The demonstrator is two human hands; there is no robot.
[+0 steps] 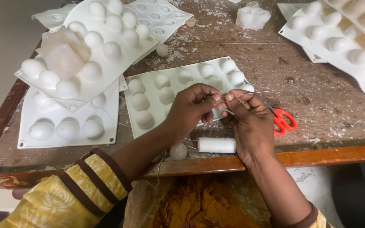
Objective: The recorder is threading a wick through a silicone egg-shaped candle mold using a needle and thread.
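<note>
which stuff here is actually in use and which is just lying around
In use: left hand and right hand pinching a long needle and thread; thread spool.

Lying about: red scissors, white moulds, loose wax ball, wooden table.

From my remote seat I see white moulds (182, 90) with white domes at twelve o'clock of the hands, on a worn brown wooden table (317, 101) flecked with white crumbs. At three o'clock lie scissors (283, 119) with orange-red handles, at six a white thread spool (216, 145). The sleeve (81, 190) at seven is yellow, flower-patterned, with dark brown bands (the lap cloth (195, 202) is mustard, dotted).
</note>
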